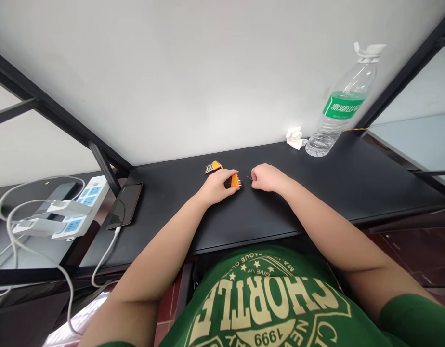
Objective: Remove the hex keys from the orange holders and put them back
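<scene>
My left hand [219,185] is closed around a black and orange hex key holder [235,180], with several short metal tips jutting from its right side. In a pinch, my right hand [265,177] grips a thin metal hex key [249,178] whose end points left toward the holder, a small gap apart from it. Just behind my left hand lies an orange piece [216,165] with several metal rods pointing left. Its right end is partly hidden by my hand.
Both hands are over a black table [273,212] against a white wall. At the back right stand a large water bottle [327,115] and a crumpled tissue [295,138]. A phone [125,206] on a cable lies left, near a power strip [85,205] with plugged chargers.
</scene>
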Demonstrator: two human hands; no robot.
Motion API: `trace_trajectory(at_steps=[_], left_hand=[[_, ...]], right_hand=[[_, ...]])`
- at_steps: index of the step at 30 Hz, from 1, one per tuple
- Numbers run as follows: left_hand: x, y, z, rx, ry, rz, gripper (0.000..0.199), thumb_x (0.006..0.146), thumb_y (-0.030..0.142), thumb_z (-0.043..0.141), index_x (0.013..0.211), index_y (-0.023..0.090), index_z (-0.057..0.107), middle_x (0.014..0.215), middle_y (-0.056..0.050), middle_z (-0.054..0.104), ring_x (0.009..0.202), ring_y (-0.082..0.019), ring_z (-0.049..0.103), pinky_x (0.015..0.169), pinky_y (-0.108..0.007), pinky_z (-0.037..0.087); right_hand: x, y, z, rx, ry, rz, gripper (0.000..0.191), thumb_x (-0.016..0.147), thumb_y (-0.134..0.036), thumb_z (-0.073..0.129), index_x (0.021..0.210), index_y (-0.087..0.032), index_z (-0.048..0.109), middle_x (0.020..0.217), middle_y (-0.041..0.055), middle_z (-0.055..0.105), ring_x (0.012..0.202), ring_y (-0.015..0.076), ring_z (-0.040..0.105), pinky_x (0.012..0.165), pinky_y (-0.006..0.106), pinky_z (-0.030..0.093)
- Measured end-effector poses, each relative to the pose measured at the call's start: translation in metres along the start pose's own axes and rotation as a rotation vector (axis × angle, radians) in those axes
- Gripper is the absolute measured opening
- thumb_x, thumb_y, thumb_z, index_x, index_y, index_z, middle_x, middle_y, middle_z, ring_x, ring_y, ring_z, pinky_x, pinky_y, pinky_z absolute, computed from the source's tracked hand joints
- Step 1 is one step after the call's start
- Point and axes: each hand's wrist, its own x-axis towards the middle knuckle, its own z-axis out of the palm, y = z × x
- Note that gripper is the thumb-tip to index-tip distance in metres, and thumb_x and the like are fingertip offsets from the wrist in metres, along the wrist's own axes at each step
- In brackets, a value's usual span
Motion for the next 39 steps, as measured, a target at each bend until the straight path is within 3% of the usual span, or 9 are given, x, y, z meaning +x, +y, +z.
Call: trace_trajectory(at_steps=[3,9,20,32,39], left_hand=[[0.000,0.001,0.001,0.017,-0.008,0.007,0.054,0.085,0.038,0.073,0.135,0.020,0.065,0.120,-0.008,0.074,0.106,-0.025,0.068,0.095,-0.040,0.057],[0.000,0.003,0.000,0.005,-0.005,0.007,0.053,0.084,0.037,0.075,0.134,0.021,0.065,0.124,-0.008,0.074,0.110,-0.025,0.068,0.098,-0.040,0.056],[0.000,0.003,-0.001,0.033,0.000,0.013,0.053,0.084,0.036,0.076,0.133,0.020,0.067,0.119,-0.007,0.075,0.106,-0.025,0.068,0.095,-0.040,0.057],[-0.001,0.004,-0.001,0.024,-0.003,0.015,0.053,0.084,0.037,0.076,0.134,0.021,0.067,0.123,-0.006,0.075,0.109,-0.025,0.069,0.099,-0.039,0.055],[0.000,0.006,0.001,0.116,-0.003,0.063,0.046,0.085,0.034,0.074,0.130,0.022,0.068,0.109,-0.007,0.076,0.108,-0.027,0.065,0.100,-0.043,0.051]], right_hand=[[-0.008,-0.004,-0.003,0.071,0.072,-0.128,0.005,0.079,-0.016,0.064,0.078,-0.020,0.061,0.078,0.0010,0.067,0.063,0.0114,0.053,0.059,0.025,0.035],[-0.009,-0.006,-0.003,0.121,0.144,-0.279,0.009,0.087,-0.013,0.056,0.084,-0.018,0.063,0.084,0.0019,0.064,0.077,0.0131,0.054,0.069,0.025,0.037],[-0.013,-0.008,0.000,-0.067,0.184,-0.328,0.024,0.099,-0.014,0.047,0.095,-0.017,0.071,0.097,0.0074,0.062,0.077,0.0149,0.052,0.070,0.028,0.036],[-0.013,-0.005,0.001,0.001,0.229,-0.367,0.023,0.099,-0.012,0.049,0.096,-0.017,0.072,0.096,0.0069,0.063,0.078,0.0146,0.053,0.072,0.028,0.039],[-0.012,-0.009,0.009,0.117,0.281,-0.444,0.025,0.098,-0.013,0.049,0.091,-0.018,0.072,0.099,0.0074,0.064,0.081,0.0153,0.057,0.076,0.030,0.045]])
